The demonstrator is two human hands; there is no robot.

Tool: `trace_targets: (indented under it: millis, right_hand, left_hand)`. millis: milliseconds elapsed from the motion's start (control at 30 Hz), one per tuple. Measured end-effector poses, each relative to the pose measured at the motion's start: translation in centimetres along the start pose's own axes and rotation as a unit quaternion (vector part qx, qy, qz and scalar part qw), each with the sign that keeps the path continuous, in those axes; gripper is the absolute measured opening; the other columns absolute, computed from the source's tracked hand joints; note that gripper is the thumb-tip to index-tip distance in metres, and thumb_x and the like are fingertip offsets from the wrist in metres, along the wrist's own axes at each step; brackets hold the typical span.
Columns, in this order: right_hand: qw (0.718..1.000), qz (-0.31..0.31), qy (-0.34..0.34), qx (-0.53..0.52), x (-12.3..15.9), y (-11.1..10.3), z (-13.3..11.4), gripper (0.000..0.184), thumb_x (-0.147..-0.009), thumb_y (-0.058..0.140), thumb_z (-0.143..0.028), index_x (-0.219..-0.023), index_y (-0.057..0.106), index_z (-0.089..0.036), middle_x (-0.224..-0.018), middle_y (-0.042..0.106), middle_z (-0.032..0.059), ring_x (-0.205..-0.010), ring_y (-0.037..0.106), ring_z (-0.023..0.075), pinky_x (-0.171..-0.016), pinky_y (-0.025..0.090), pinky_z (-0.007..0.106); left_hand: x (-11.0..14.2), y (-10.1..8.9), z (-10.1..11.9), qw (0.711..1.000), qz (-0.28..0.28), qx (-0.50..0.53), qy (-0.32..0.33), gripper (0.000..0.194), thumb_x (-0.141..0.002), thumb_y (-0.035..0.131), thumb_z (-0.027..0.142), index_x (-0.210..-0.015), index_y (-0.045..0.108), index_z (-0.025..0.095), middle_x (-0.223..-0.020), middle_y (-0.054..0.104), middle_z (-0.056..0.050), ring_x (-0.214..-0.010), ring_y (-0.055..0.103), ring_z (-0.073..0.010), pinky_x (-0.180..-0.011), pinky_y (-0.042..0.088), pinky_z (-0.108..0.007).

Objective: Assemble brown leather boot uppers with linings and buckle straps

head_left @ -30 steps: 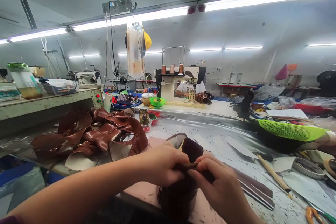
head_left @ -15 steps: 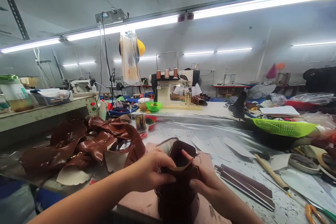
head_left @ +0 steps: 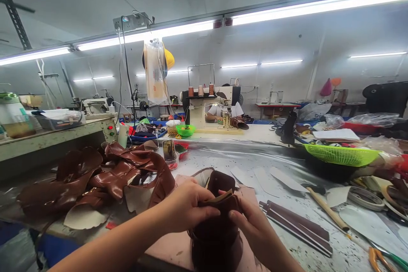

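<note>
A dark brown leather boot upper stands in front of me on a pinkish board. My left hand pinches its top edge from the left, thumb on the near side. On the right, my right hand grips the same edge between thumb and fingers. A tan strip of lining shows along the edge between the two hands. Behind them rises the upper's dark tongue-like flap, beside a pale-lined piece. The lower part of the upper is in shadow.
Brown leather uppers lie heaped at left. To the right are dark strips, a wooden-handled tool, orange-handled scissors and a green basket. A sewing machine stands behind, with a person's arm beyond it. A phone leans nearby.
My hands were close together on the folded edge, then parted as the opening spread. Now the edge is pressed flatter between them. The view has shifted slightly right.
</note>
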State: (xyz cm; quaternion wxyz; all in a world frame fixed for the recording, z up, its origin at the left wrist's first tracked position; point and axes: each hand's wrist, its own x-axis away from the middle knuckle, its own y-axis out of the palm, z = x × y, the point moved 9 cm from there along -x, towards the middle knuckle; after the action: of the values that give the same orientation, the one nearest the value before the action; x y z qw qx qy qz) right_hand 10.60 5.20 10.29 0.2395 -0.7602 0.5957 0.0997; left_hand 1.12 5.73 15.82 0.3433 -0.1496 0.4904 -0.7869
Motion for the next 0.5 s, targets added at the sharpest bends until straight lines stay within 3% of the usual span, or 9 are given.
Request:
trace_targets:
  millis: [100,167,233,333,400,500]
  right_hand:
    - [0.997,0.066,0.009,0.049,0.1,-1.4,0.3,0.021,-0.080,0.052,-0.038,-0.086,0.057,-0.019,-0.108,0.059,0.0101,-0.103,0.053,0.0252,-0.087,0.042,0.040]
    - [0.992,0.111,-0.005,0.052,0.2,-2.5,-0.3,0.025,-0.072,0.061,-0.037,-0.090,0.054,-0.020,-0.110,0.056,0.0084,-0.103,0.051,0.0247,-0.086,0.041,0.038]
    - [0.997,0.081,-0.007,0.014,0.0,-2.2,-0.8,0.035,-0.065,0.067,-0.036,-0.095,0.055,-0.021,-0.099,0.058,0.0054,-0.094,0.053,0.0225,-0.081,0.042,0.034]
    - [0.995,0.022,0.038,-0.085,-0.4,-0.8,-1.1,0.024,-0.063,0.069,-0.036,-0.071,0.055,-0.018,-0.065,0.052,-0.0018,-0.063,0.049,0.0143,-0.059,0.040,0.025]
    - [0.985,0.046,0.065,-0.155,-0.5,-0.6,-1.0,0.029,-0.060,0.071,-0.034,-0.058,0.046,-0.018,-0.055,0.042,-0.0050,-0.053,0.039,0.0100,-0.050,0.033,0.022]
    - [0.969,0.077,0.081,-0.222,-0.3,-0.4,-0.8,0.035,-0.056,0.073,-0.031,-0.053,0.041,-0.018,-0.053,0.036,-0.0062,-0.052,0.031,0.0082,-0.048,0.026,0.021]
  left_hand:
    - [0.0,0.1,0.2,0.999,-0.004,0.037,0.022,0.019,-0.078,0.056,0.025,-0.063,0.056,0.014,-0.051,0.039,0.009,-0.051,0.035,-0.0055,-0.083,0.030,-0.028]
    - [0.0,0.1,0.4,0.998,0.003,0.051,0.037,0.015,-0.078,0.056,0.024,-0.067,0.058,0.015,-0.053,0.044,0.008,-0.054,0.040,-0.0064,-0.082,0.029,-0.028]
    - [0.1,0.2,0.8,0.997,0.007,0.054,0.055,0.014,-0.078,0.056,0.024,-0.068,0.059,0.015,-0.055,0.047,0.008,-0.056,0.043,-0.0068,-0.081,0.029,-0.027]
    - [0.1,0.5,1.3,0.996,0.015,0.052,0.073,0.017,-0.078,0.056,0.025,-0.064,0.058,0.014,-0.054,0.046,0.007,-0.054,0.041,-0.0065,-0.078,0.030,-0.026]
    - [0.0,0.5,1.4,0.995,0.029,0.059,0.075,0.018,-0.078,0.056,0.026,-0.064,0.058,0.014,-0.055,0.048,0.006,-0.054,0.042,-0.0069,-0.077,0.030,-0.027]
    - [-0.1,0.4,1.4,0.993,0.042,0.080,0.080,0.020,-0.079,0.055,0.029,-0.066,0.060,0.015,-0.058,0.054,0.004,-0.056,0.046,-0.0083,-0.078,0.031,-0.028]
